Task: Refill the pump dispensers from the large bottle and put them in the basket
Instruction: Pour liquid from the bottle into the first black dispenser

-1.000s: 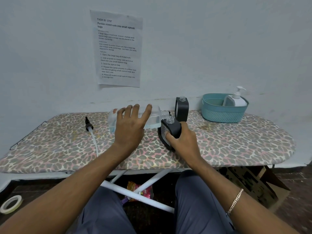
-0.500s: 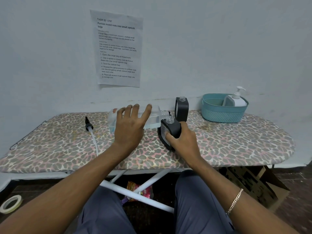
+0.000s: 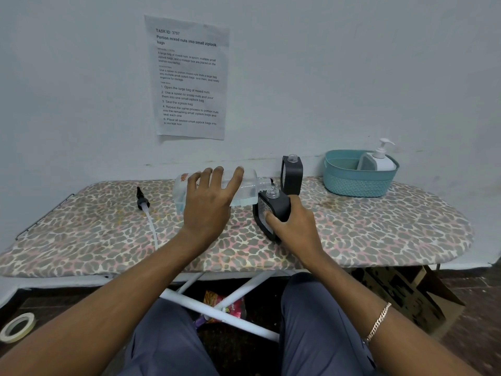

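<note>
1. The left hand (image 3: pixel 208 204) closes its grip over the large bottle (image 3: pixel 250 183), fingers spread across the top. The bottle lies horizontal, with its open neck pointing to 3 o'clock.
2. The right hand (image 3: pixel 295 226) closes its grip round the black dispenser (image 3: pixel 273 210). The dispenser leans toward 11 o'clock on the ironing board (image 3: pixel 379 226), and its uncapped mouth sits just below the bottle neck.
3. Compared with half a second ago, both hands, the bottle and the held dispenser keep the same pose. No shift is visible.
4. A second black dispenser (image 3: pixel 292 175), also uncapped, stands upright just at 1 o'clock of the held one.
5. The basket (image 3: pixel 355 183) stands at 2 o'clock of the held dispenser, near the wall. A white dispenser (image 3: pixel 381 158) stands inside it with its pump fitted.
6. A pump head with tube (image 3: pixel 143 203) lies on the board at 9 o'clock of the bottle, apart from it.
</note>
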